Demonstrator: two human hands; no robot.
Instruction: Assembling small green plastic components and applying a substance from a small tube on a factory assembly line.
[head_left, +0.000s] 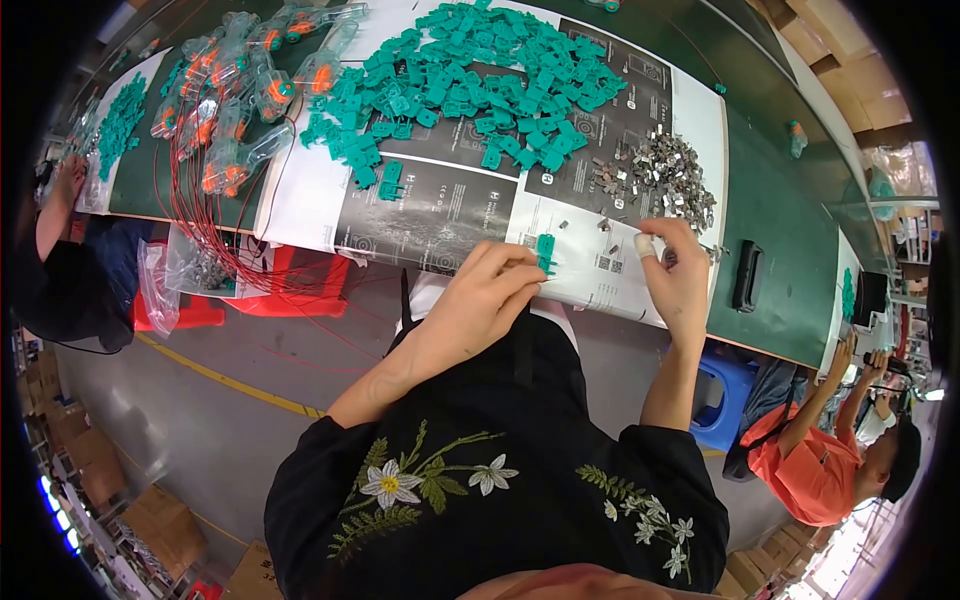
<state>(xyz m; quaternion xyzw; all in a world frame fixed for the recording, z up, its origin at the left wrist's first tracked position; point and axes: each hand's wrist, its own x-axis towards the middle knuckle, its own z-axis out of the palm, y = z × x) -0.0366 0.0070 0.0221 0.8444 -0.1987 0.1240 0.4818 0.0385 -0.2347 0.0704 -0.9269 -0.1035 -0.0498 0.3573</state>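
My left hand is closed at the near edge of the table, its fingertips pinching a small green plastic part that stands out past them. To its right my right hand is raised with thumb and forefinger bent together. A white wrap covers one of its fingertips. Whatever lies between those fingers is too small to make out. Just beyond the right hand is a heap of small metal pieces, with a few strays nearer me. A large pile of similar green parts spreads across the far middle.
Printed sheets cover the green table. Clear plastic housings with orange pieces and trailing red wires are at left. A black handle-shaped object lies at right. A blue stool stands below. People sit at both sides.
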